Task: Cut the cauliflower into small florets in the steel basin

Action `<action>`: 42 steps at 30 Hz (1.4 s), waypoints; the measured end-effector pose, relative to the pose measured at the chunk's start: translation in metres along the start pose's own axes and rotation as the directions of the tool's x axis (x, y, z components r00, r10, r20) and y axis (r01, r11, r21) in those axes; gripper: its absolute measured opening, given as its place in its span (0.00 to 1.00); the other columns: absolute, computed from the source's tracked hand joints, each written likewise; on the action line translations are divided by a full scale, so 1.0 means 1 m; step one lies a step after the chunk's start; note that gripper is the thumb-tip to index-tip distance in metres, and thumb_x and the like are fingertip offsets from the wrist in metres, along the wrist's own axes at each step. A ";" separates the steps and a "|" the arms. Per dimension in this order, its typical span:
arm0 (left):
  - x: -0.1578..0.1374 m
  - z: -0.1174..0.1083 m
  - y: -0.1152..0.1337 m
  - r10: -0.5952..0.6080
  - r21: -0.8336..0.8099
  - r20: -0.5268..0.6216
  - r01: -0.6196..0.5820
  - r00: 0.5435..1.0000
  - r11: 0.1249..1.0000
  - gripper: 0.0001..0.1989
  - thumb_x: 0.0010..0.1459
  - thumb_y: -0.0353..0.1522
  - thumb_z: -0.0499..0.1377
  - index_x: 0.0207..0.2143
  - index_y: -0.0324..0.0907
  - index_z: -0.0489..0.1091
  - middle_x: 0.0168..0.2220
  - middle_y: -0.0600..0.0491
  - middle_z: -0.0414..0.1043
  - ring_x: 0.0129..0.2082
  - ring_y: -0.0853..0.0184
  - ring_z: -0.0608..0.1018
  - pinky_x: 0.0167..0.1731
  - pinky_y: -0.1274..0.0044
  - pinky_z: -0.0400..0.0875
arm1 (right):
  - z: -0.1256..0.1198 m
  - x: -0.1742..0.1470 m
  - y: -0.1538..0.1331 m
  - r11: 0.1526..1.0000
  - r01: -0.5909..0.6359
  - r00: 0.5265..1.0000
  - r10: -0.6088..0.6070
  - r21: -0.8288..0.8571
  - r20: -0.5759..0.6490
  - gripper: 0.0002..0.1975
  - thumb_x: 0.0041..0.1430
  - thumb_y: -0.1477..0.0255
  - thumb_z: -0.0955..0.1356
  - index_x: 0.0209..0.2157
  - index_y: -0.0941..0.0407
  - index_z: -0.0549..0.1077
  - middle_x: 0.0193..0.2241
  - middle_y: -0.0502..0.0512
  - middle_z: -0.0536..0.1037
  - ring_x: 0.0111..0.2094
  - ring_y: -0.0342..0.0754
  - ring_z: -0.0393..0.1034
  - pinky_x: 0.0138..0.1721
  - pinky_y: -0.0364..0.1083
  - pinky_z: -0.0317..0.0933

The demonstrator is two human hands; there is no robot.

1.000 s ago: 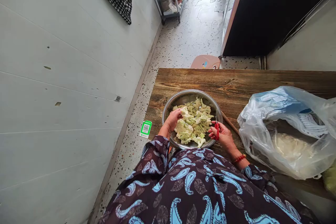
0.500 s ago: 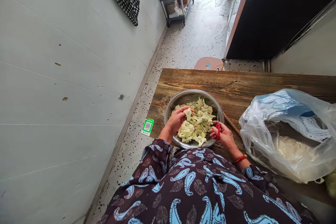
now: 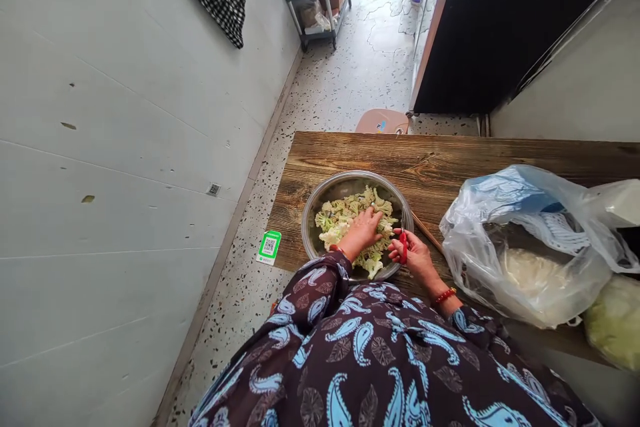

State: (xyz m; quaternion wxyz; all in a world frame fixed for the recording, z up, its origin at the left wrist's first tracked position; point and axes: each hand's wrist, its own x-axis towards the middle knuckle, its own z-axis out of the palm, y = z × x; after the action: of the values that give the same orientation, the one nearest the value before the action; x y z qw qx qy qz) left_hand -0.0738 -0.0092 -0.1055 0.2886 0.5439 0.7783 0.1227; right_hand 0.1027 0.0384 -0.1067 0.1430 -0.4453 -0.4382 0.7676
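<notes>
A steel bowl (image 3: 309, 230) full of cauliflower florets (image 3: 345, 208) stands on the wooden table in front of me. My left hand (image 3: 363, 232) reaches over the bowl, palm down, its fingers spread on the florets. No floret shows in its grip, though the undersides of the fingers are hidden. At the bowl's right rim, my right hand (image 3: 414, 255) is closed around the red handles of a pair of scissors (image 3: 404, 247). The thin blades point away from me, along the inner right side of the bowl.
On the wooden table (image 3: 350, 150), sticks (image 3: 427, 230) lie right of the bowl. Beyond them sits a large clear plastic bag (image 3: 465, 240), with a bagged pale green vegetable (image 3: 615, 323) at far right. A green QR card (image 3: 269, 247) lies by the left edge. A pink stool (image 3: 383, 121) stands behind.
My left hand has let go of the cauliflower piece it held up and moved right and down onto the florets. The right hand keeps the scissors. The view has shifted slightly right.
</notes>
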 end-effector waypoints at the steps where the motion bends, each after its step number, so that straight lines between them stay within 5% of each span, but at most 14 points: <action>1: -0.001 0.003 -0.001 -0.010 -0.007 -0.004 0.010 1.000 1.000 0.29 0.52 0.26 0.61 0.57 0.43 0.66 0.59 0.40 0.61 0.56 0.50 0.68 0.56 0.62 0.61 | 0.000 0.000 -0.001 1.000 0.001 1.000 -0.001 0.000 0.004 0.33 0.45 0.53 0.75 0.49 0.57 0.69 0.25 0.50 0.79 0.22 0.45 0.73 0.24 0.43 0.68; 4: -0.010 0.006 -0.012 -0.038 -0.059 -0.019 0.037 0.999 0.998 0.17 0.55 0.23 0.55 0.46 0.43 0.73 0.50 0.43 0.68 0.47 0.56 0.73 0.51 0.66 0.65 | 0.000 -0.001 -0.002 1.000 -0.007 1.000 0.007 0.007 0.011 0.32 0.46 0.54 0.75 0.49 0.57 0.70 0.26 0.50 0.80 0.22 0.45 0.73 0.24 0.43 0.69; 9: -0.031 -0.007 -0.038 0.012 -0.272 -0.067 -0.030 0.998 0.962 0.09 0.51 0.22 0.57 0.32 0.41 0.74 0.41 0.48 0.71 0.42 0.63 0.74 0.45 0.73 0.68 | -0.003 0.002 0.000 0.999 -0.037 0.999 0.036 0.030 0.025 0.31 0.47 0.55 0.75 0.49 0.56 0.69 0.26 0.50 0.79 0.21 0.45 0.73 0.24 0.43 0.68; 15: -0.027 -0.042 -0.060 -0.312 -0.343 -0.247 0.219 0.917 0.913 0.09 0.51 0.24 0.57 0.31 0.40 0.76 0.33 0.52 0.71 0.30 0.68 0.72 0.36 0.76 0.69 | -0.007 0.005 0.005 0.998 -0.055 0.998 0.054 0.043 0.035 0.33 0.46 0.54 0.75 0.50 0.57 0.68 0.26 0.51 0.79 0.21 0.45 0.74 0.23 0.44 0.68; 19: -0.012 -0.061 -0.063 -0.338 -0.276 -0.289 0.260 0.896 0.925 0.10 0.52 0.26 0.56 0.34 0.42 0.77 0.39 0.49 0.73 0.39 0.63 0.73 0.45 0.70 0.68 | -0.007 0.005 0.004 0.997 -0.065 0.997 0.063 0.050 0.037 0.33 0.47 0.55 0.75 0.51 0.57 0.68 0.26 0.50 0.79 0.21 0.45 0.73 0.23 0.43 0.68; 26: 0.033 -0.045 -0.037 -0.140 0.091 -0.056 0.145 0.989 0.985 0.16 0.55 0.32 0.60 0.47 0.50 0.76 0.58 0.49 0.67 0.60 0.52 0.62 0.61 0.60 0.55 | -0.005 0.004 0.000 0.996 -0.071 0.997 0.069 0.047 0.037 0.32 0.48 0.56 0.75 0.51 0.56 0.68 0.27 0.50 0.79 0.22 0.44 0.73 0.24 0.43 0.67; 32: 0.052 -0.028 -0.031 -0.148 0.070 -0.005 0.148 0.989 0.987 0.15 0.54 0.30 0.60 0.44 0.49 0.77 0.56 0.47 0.69 0.59 0.49 0.64 0.61 0.55 0.52 | -0.005 0.004 -0.002 0.998 -0.059 0.997 0.058 0.024 0.044 0.31 0.50 0.56 0.74 0.51 0.56 0.67 0.27 0.50 0.79 0.22 0.45 0.73 0.25 0.44 0.68; 42: 0.054 -0.043 -0.051 -0.201 -0.078 -0.065 0.196 0.977 0.977 0.16 0.57 0.32 0.57 0.47 0.45 0.77 0.48 0.47 0.73 0.52 0.57 0.71 0.58 0.66 0.61 | -0.005 0.005 -0.004 0.996 -0.087 0.995 0.086 0.034 0.044 0.32 0.48 0.54 0.74 0.50 0.57 0.68 0.26 0.50 0.79 0.21 0.44 0.73 0.23 0.43 0.66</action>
State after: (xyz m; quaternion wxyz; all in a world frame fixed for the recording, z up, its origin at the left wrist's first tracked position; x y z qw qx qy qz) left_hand -0.1513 0.0259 -0.1139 0.2902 0.4480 0.8339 0.1405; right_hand 0.1029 0.0466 -0.1072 0.1082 -0.4449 -0.4078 0.7900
